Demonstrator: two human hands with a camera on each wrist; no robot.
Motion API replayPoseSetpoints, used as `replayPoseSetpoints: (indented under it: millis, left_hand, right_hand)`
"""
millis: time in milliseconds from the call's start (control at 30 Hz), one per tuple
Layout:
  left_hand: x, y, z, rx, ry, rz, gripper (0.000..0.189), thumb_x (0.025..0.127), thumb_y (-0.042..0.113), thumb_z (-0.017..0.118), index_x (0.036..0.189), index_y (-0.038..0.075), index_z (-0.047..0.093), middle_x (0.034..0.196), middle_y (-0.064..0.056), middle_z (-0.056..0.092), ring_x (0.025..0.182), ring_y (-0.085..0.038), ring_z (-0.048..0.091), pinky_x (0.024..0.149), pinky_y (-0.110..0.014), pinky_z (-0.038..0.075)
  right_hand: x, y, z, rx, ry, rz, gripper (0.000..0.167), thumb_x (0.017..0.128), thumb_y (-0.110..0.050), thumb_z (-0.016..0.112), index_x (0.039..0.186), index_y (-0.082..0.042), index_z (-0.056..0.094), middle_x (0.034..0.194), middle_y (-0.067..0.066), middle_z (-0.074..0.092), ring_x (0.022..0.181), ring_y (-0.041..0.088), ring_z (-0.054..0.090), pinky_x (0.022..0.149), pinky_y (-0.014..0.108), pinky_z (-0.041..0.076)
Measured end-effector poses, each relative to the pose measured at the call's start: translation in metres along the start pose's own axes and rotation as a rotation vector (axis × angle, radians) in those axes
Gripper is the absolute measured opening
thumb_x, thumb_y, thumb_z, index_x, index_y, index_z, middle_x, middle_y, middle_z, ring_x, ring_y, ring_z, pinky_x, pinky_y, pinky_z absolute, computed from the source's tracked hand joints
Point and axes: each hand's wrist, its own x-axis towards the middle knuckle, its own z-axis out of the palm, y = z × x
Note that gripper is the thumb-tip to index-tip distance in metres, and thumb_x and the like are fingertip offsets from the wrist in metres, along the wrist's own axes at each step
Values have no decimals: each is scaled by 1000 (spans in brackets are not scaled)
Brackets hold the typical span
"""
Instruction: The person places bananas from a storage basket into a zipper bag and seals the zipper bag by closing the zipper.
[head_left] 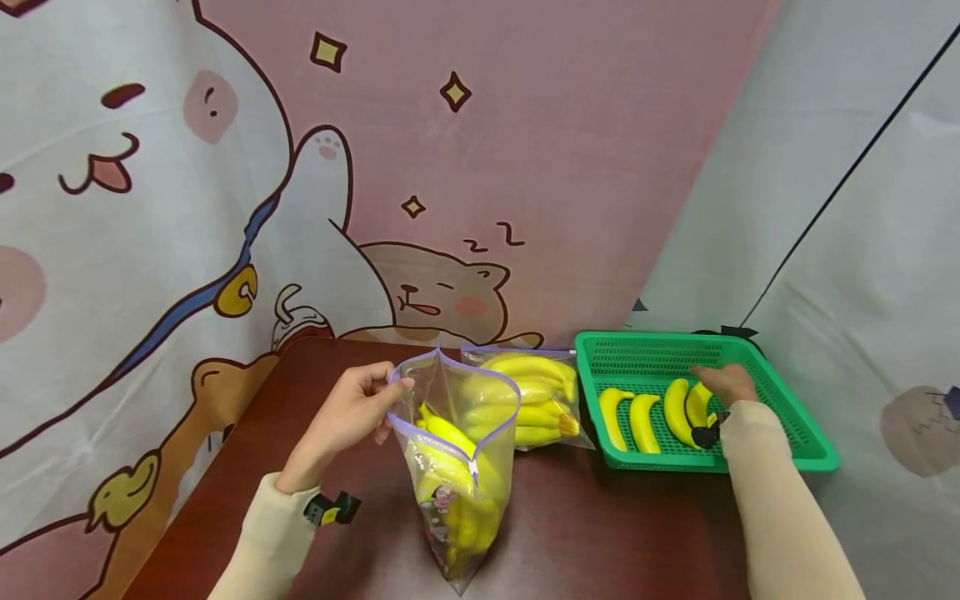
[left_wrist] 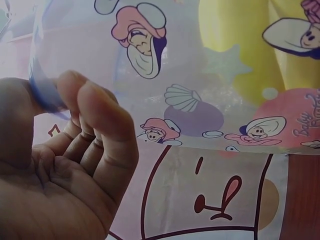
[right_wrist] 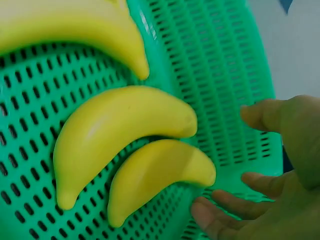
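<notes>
My left hand (head_left: 352, 417) pinches the purple-edged rim of a clear zip bag (head_left: 491, 479) between thumb and fingers. The bag stands with its mouth spread and holds several yellow bananas (head_left: 446, 433). In the left wrist view, cartoon prints show on the bag's plastic (left_wrist: 195, 120). Over the right part of a green basket (head_left: 592, 367), my right hand (head_left: 726, 385) reaches down with fingers spread. In the right wrist view, its fingertips (right_wrist: 202, 210) are beside the end of the nearest banana (right_wrist: 162, 175). Another banana (right_wrist: 125, 130) lies alongside it.
A second zip bag (head_left: 525, 400) filled with bananas lies behind the held one, against the basket's left side. Two more bananas (head_left: 643, 423) lie in the basket's left half. All this sits on a dark red table (head_left: 600, 533), with a cartoon-printed curtain (head_left: 562, 167) behind.
</notes>
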Motion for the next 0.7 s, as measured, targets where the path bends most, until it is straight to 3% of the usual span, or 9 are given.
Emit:
replayPoseSetpoints:
  millis: [233, 433, 700]
  left_hand:
    - [0, 0, 0, -11, -14, 11, 32, 102, 29, 66, 80, 6, 56, 54, -5, 45, 40, -29, 51, 44, -41, 53]
    - [0, 1, -2, -9, -11, 5, 34, 101, 29, 66, 80, 4, 56, 54, -4, 46, 42, -35, 51, 43, -41, 53]
    - [-2, 0, -2, -7, -8, -8, 34, 102, 27, 66, 80, 4, 56, 55, -5, 47, 41, -27, 50, 43, -40, 53]
  right_hand:
    - [9, 7, 2, -107, -37, 53, 89, 97, -42, 57, 144, 27, 26, 140, 49, 35, 120, 59, 49, 88, 56, 57]
    - [16, 8, 3, -180, -94, 41, 82, 96, -40, 61, 136, 27, 37, 131, 46, 45, 113, 55, 55, 83, 51, 59]
    - [26, 17, 7, -174, -116, 74, 77, 96, -40, 63, 131, 25, 41, 115, 37, 53, 98, 41, 60, 74, 42, 59]
